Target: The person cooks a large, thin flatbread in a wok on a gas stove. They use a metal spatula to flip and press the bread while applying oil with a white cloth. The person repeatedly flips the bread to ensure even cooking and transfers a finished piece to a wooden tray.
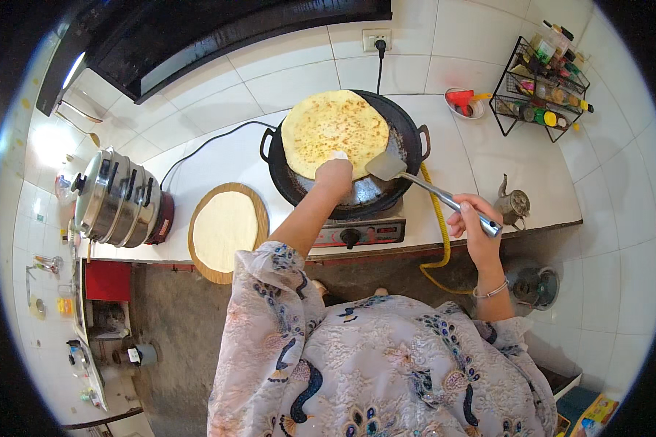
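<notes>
A large browned flatbread (335,130) lies in the black two-handled pan (408,160), shifted toward its far left, so that bare oily metal shows at the near right. My left hand (334,179) is closed at the bread's near edge. A small white cloth-like piece (337,155) shows at its fingertips; whether the hand also pinches the bread is hidden. My right hand (478,222) grips the metal handle of a spatula (388,167). The spatula's broad blade hangs over the pan's right part, just beside the bread. On a round wooden board (205,256) left of the pan rests a pale raw dough round (226,231).
Under the pan is a gas stove (357,231) with a yellow hose (442,218). A steel steamer (121,197) stands left. To the right are a small metal kettle (513,204), a bowl with a red brush (465,105) and a bottle rack (539,91).
</notes>
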Available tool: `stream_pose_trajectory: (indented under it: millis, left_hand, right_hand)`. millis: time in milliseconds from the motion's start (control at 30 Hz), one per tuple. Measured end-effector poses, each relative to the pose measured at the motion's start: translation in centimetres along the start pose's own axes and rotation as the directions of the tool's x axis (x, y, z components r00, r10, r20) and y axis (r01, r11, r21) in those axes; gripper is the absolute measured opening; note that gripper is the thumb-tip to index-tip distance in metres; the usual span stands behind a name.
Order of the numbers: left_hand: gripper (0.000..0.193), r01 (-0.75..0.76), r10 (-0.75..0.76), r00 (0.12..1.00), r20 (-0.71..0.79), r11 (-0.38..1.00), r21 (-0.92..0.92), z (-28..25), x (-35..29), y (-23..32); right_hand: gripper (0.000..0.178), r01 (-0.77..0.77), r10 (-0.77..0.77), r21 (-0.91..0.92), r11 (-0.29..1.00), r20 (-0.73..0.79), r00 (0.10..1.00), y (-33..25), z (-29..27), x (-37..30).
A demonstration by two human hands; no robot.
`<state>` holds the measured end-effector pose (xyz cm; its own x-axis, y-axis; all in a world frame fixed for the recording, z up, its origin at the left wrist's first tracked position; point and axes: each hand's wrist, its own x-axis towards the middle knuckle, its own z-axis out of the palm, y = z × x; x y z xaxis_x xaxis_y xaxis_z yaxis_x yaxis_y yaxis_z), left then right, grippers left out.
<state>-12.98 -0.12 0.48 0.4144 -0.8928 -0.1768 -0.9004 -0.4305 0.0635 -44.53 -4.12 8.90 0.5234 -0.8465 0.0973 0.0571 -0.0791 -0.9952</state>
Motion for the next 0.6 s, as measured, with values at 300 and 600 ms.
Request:
stream_pose_trajectory:
  millis: [300,600]
  left_hand:
    - [0.017,0.102,-0.109,0.992,-0.066,0.989,-0.108,-0.1,2.1,2.9]
    - [0.021,0.094,-0.107,0.991,-0.083,0.983,-0.156,-2.9,1.2,-2.4]
  right_hand:
    - [0.023,0.118,-0.119,-0.067,0.991,-0.008,0.993,1.5,0.9,0.9]
    - [0.023,0.04,-0.039,0.031,0.999,-0.013,0.999,1.3,0.1,0.0]
